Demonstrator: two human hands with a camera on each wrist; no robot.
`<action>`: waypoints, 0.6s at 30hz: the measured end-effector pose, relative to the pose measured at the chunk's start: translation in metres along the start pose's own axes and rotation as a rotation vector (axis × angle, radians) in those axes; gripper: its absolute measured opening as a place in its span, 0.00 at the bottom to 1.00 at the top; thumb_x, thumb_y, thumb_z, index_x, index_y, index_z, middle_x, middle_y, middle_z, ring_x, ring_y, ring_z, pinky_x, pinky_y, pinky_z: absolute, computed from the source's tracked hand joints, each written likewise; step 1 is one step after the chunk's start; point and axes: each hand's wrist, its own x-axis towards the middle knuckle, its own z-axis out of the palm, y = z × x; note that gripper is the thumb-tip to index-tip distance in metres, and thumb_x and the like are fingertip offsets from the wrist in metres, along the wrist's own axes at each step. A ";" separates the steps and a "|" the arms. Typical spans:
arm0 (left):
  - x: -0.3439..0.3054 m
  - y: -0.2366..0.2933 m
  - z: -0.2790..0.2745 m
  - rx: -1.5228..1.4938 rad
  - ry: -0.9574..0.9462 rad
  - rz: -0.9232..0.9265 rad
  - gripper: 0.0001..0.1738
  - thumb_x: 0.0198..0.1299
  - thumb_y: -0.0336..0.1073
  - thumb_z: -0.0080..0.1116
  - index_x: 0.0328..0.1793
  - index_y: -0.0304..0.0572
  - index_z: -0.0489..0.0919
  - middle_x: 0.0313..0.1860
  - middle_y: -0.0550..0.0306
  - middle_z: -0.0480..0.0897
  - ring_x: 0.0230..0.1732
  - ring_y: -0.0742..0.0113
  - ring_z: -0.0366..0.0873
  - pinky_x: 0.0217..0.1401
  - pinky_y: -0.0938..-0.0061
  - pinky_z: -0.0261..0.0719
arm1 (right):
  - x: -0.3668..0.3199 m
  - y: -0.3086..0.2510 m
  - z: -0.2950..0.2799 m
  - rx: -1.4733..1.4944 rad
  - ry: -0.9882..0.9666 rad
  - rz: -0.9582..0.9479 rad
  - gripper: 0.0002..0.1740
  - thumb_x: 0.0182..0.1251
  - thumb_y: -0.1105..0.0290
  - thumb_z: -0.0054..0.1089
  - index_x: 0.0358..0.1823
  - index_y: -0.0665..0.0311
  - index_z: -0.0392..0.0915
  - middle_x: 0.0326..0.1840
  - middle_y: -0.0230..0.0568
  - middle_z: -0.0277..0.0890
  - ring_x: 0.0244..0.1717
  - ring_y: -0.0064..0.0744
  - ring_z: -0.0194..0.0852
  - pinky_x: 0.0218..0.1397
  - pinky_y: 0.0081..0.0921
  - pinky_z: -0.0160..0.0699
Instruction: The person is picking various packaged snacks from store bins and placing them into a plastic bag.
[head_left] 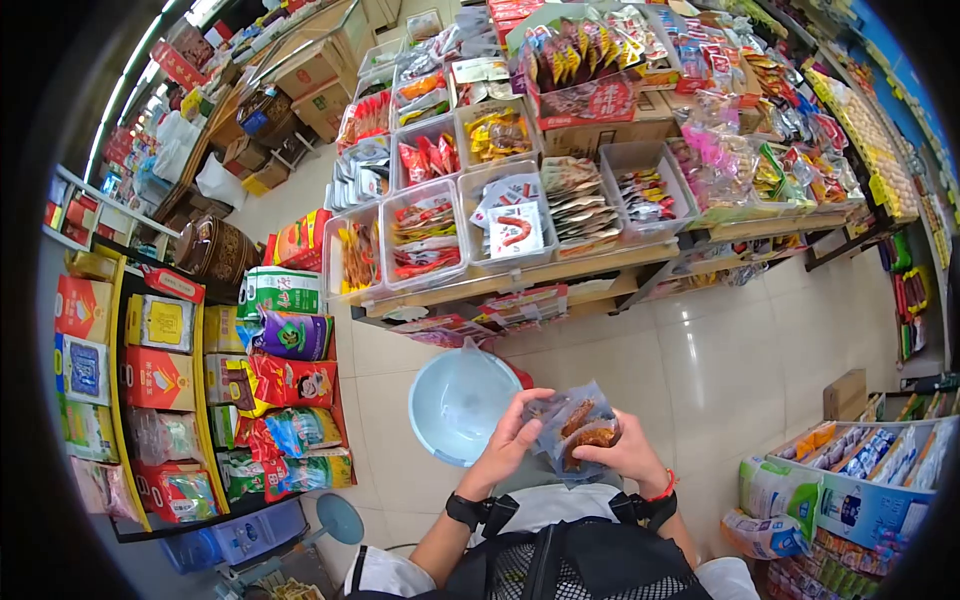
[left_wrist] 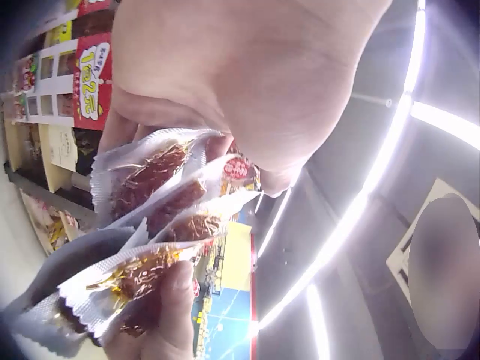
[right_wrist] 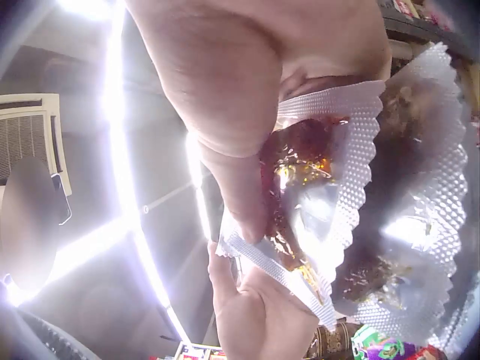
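Several clear sealed packets of glossy reddish-brown food (head_left: pixel 592 436) are fanned between my two hands, in front of my body. My left hand (head_left: pixel 510 438) grips the packets on the left side, its palm and thumb over them in the left wrist view, where their crimped edges (left_wrist: pixel 82 311) show. My right hand (head_left: pixel 628 450) pinches the nearest packet (right_wrist: pixel 307 169), thumb lying across its face. Behind it in the right wrist view stands another packet (right_wrist: pixel 409 195) with a saw-tooth edge. The fingers under the packets are mostly hidden.
A pale blue basin (head_left: pixel 455 405) stands on the floor just ahead, left of my hands. Beyond it, a display table (head_left: pixel 500 285) bears clear bins (head_left: pixel 425 235) of packaged snacks. Stacked bags (head_left: pixel 290 335) line a shelf at left; a blue-and-white bin (head_left: pixel 870 505) stands at right.
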 end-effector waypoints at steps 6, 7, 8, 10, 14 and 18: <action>0.031 0.038 0.046 0.264 -0.003 0.026 0.27 0.71 0.38 0.57 0.71 0.38 0.65 0.64 0.44 0.77 0.65 0.57 0.76 0.67 0.66 0.73 | 0.002 -0.029 -0.025 -0.085 0.085 -0.031 0.28 0.56 0.75 0.77 0.58 0.69 0.77 0.49 0.36 0.84 0.48 0.23 0.81 0.54 0.26 0.82; 0.036 0.043 0.050 0.322 0.016 0.069 0.27 0.70 0.35 0.57 0.71 0.37 0.65 0.61 0.40 0.77 0.63 0.53 0.79 0.65 0.64 0.74 | 0.005 -0.035 -0.027 -0.110 0.084 -0.042 0.28 0.56 0.75 0.77 0.58 0.69 0.77 0.49 0.36 0.84 0.48 0.23 0.81 0.54 0.26 0.82; 0.041 0.046 0.052 0.310 0.033 0.047 0.27 0.69 0.35 0.57 0.71 0.37 0.65 0.62 0.40 0.77 0.64 0.53 0.78 0.66 0.64 0.74 | 0.009 -0.041 -0.029 -0.136 0.083 -0.057 0.28 0.56 0.75 0.77 0.58 0.68 0.77 0.49 0.36 0.84 0.48 0.23 0.81 0.54 0.26 0.81; 0.049 0.052 0.053 0.283 0.062 0.006 0.27 0.69 0.34 0.58 0.71 0.37 0.65 0.62 0.39 0.77 0.64 0.53 0.78 0.66 0.63 0.74 | 0.018 -0.052 -0.032 -0.161 0.073 -0.065 0.28 0.56 0.75 0.77 0.58 0.68 0.77 0.49 0.35 0.84 0.48 0.23 0.81 0.54 0.26 0.81; 0.075 0.057 0.041 0.285 0.118 0.133 0.32 0.68 0.35 0.59 0.76 0.40 0.61 0.66 0.41 0.75 0.66 0.51 0.77 0.68 0.63 0.72 | 0.048 -0.074 -0.035 -0.176 0.055 -0.075 0.28 0.57 0.75 0.76 0.58 0.69 0.76 0.49 0.36 0.84 0.49 0.23 0.81 0.54 0.26 0.82; 0.111 0.059 0.019 0.377 0.281 0.309 0.34 0.69 0.30 0.54 0.80 0.42 0.58 0.69 0.41 0.72 0.67 0.53 0.76 0.70 0.62 0.71 | 0.102 -0.097 -0.035 -0.190 0.009 -0.107 0.28 0.58 0.73 0.77 0.59 0.70 0.75 0.50 0.37 0.83 0.49 0.23 0.81 0.54 0.26 0.82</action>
